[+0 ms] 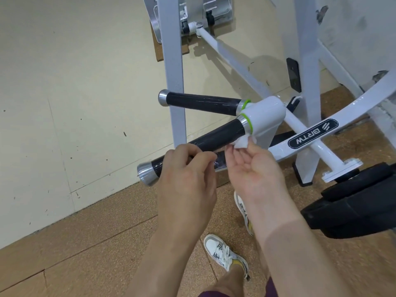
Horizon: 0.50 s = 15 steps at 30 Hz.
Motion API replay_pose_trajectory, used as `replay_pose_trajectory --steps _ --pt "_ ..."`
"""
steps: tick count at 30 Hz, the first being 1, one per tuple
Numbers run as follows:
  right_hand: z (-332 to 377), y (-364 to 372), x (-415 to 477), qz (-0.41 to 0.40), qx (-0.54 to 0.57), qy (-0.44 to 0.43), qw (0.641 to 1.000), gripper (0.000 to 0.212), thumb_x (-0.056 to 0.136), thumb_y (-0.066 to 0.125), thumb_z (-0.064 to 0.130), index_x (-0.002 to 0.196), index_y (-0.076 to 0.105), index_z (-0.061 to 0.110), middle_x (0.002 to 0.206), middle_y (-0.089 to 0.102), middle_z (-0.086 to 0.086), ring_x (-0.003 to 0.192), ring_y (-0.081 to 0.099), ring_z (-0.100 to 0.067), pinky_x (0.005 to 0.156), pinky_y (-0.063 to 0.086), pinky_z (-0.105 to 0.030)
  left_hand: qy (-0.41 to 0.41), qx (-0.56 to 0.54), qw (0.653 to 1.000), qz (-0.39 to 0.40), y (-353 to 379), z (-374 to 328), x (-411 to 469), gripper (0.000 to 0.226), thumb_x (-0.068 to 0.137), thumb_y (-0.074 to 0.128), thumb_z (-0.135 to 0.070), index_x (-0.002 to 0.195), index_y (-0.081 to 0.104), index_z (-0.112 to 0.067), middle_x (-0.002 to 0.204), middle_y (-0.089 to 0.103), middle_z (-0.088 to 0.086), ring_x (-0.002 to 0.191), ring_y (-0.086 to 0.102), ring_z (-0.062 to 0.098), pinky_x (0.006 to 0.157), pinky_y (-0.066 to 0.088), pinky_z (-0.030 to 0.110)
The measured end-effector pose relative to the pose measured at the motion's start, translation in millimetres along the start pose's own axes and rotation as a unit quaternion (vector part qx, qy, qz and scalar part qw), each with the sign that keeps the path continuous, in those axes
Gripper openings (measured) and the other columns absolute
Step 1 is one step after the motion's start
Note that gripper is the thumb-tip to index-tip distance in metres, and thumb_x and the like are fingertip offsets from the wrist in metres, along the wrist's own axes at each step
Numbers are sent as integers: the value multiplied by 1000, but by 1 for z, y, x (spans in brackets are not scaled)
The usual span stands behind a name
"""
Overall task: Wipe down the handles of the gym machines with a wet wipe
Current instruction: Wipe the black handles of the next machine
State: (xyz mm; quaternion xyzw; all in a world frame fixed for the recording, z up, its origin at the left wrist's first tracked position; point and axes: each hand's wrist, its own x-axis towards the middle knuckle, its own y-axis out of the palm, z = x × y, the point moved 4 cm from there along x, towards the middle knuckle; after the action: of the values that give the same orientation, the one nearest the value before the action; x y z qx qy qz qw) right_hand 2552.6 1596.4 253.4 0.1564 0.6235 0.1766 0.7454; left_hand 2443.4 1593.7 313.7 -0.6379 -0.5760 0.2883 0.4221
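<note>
Hands meet at the lower of two black handles on a white gym machine, seen from the head camera. The left hand (188, 168) lies over the lower handle (214, 138) near its free, metal-capped end, back toward the camera, fingers curled and thumb close to the forefinger; whether they grip the bar or only rest on it cannot be told. The right hand (252, 168) is turned palm up just beside it, its fingertips pinching a crumpled white wet wipe (242, 142). The wipe touches the underside of the lower handle close to the green-ringed collar at the white hub (263, 116). The upper handle (201, 102) juts left from the same hub, untouched. Below, two pale sneakers (225, 251) stand on a brown cork-like floor (85, 243).
</note>
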Motion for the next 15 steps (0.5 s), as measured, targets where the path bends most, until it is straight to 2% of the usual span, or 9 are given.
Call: replay_pose_trajectory --steps 2,5,8,10,12,15 --pt "3 -1 1 -5 8 -13 1000 14 93 55 5 105 61 1 93 65 -12 81 62 -17 66 55 -28 5 -6 1000 4 -1 -1 1 15 83 62 -15 94 72 -18 91 60 -1 85 53 22 68 36 24" --pt "-3 -4 0 -4 18 -29 999 25 91 59 10 116 60 3 97 66 -8 87 63 -13 75 55 -23 3 -14 1000 8 -2 -2 1 16 83 61 -17 93 73 -19 93 60 -3 86 53 20 67 36 23" --pt "-17 -3 2 22 -3 14 1000 38 92 58 24 125 58 5 103 67 -9 101 64 -21 95 50 -34 4 -30 999 12 -1 -1 0 15 84 58 -21 89 72 -19 92 58 -4 85 52 20 70 36 23" --pt "-20 -1 6 19 -40 34 998 37 95 55 25 126 57 5 103 66 -10 98 65 -23 102 44 -41 2 -28 999 20 1 -2 0 20 84 52 -25 88 71 -20 92 56 -4 86 51 20 71 37 25" --pt "-12 0 9 -3 -54 22 998 22 95 54 15 114 62 7 102 68 -12 92 66 -21 96 50 -38 5 -15 1000 22 3 -4 1 17 84 55 -22 89 71 -20 92 57 -4 86 51 20 70 39 27" --pt "3 -4 5 -24 -45 -12 999 6 93 57 7 91 63 6 91 68 -14 81 66 -18 64 56 -25 10 -7 1000 15 5 -7 1 13 80 67 -9 88 72 -17 91 59 -2 84 52 21 67 42 30"
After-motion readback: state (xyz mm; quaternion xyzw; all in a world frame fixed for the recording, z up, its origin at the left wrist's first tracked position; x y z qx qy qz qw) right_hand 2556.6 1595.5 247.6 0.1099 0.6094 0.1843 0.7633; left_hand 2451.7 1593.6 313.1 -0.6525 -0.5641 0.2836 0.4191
